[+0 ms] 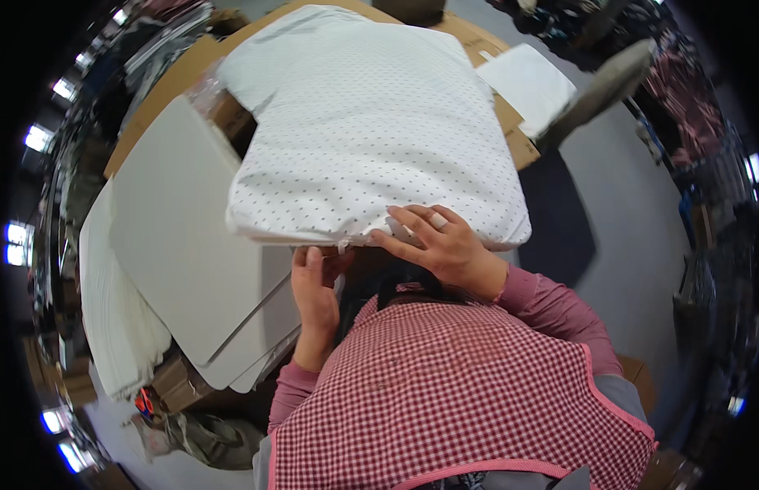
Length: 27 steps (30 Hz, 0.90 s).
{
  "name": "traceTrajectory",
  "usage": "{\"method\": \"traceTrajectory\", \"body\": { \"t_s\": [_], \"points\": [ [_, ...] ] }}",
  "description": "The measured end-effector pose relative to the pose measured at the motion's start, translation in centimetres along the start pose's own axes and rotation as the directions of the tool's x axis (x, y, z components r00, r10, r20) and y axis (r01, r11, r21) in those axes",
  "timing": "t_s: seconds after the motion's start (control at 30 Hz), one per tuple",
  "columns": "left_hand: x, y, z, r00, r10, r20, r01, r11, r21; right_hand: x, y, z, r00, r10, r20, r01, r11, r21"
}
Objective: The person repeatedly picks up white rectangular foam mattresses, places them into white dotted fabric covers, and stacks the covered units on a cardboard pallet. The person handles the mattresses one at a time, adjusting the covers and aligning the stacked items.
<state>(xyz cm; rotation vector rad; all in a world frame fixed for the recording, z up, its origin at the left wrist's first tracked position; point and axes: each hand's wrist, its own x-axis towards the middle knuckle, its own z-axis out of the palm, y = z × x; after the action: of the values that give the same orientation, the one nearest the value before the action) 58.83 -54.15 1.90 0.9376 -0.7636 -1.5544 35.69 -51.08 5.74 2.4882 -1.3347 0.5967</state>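
A white fabric piece with small dark dots lies spread over a thick, flat shape in front of me, its near edge hanging down close to my body. My right hand rests on that near edge, fingers spread across the cloth, a pale ring or band on one finger. Below the edge, left of centre, my left hand has its fingers curled up at the fabric's border, with some fingertips hidden. Between the two hands a small white tab shows at the edge. What lies inside or under the fabric is hidden.
Large pale grey boards are stacked at the left, beside a pile of white sheets. Brown cardboard lies under the fabric. A folded white piece and a grey-green upright object stand at the right.
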Motion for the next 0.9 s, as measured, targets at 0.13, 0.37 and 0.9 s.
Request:
{"method": "traceTrajectory", "body": {
  "t_s": [0.13,0.37,0.9],
  "points": [
    [-0.1,0.1,0.1,0.911,0.408,0.059,-0.373,0.755,0.539,2.0,-0.1,0.0,0.988,-0.154,-0.016,0.154,0.987,-0.047],
    [0.0,2.5,-2.1,0.71,0.625,0.325,-0.595,0.286,0.751,2.1,-1.2,-0.8,0.99,-0.108,0.092,0.109,0.994,-0.006],
    [16.8,3.8,-8.9,0.983,0.175,-0.048,-0.155,0.948,0.277,-1.2,1.3,-1.8,0.985,-0.146,0.087,0.151,0.987,-0.048]
  ]
}}
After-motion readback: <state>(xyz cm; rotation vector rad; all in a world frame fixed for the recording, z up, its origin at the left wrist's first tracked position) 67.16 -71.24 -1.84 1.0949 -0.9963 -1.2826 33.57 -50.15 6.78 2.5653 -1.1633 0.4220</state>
